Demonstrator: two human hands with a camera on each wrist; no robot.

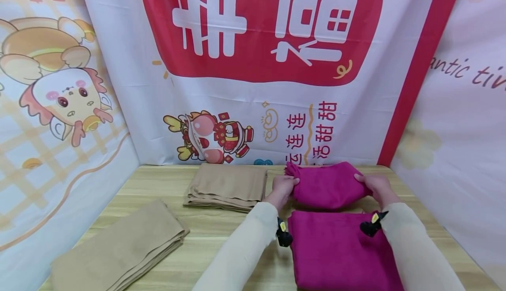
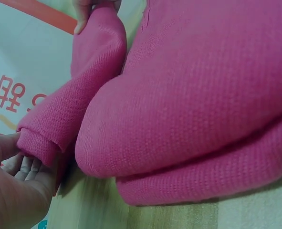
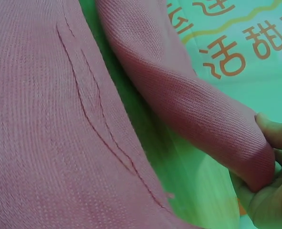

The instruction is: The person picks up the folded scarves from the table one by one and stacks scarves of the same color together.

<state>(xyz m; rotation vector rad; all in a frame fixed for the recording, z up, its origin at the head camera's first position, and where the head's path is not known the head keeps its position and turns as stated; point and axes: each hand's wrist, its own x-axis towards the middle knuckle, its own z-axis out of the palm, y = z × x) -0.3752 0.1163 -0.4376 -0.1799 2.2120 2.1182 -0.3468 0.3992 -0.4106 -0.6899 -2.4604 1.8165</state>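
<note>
Pink cloth (image 1: 330, 188) pinched at both ends by left hand (image 1: 282, 190) and right hand (image 1: 378, 187), at back of table (image 1: 211, 227), behind folded pink pile (image 1: 341, 253). Likely being straightened or laid down; next, both ends probably must be kept level.

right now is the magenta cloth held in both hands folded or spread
Folded: the magenta cloth is a compact bundle with layers showing at the end the left hand pinches.
</note>
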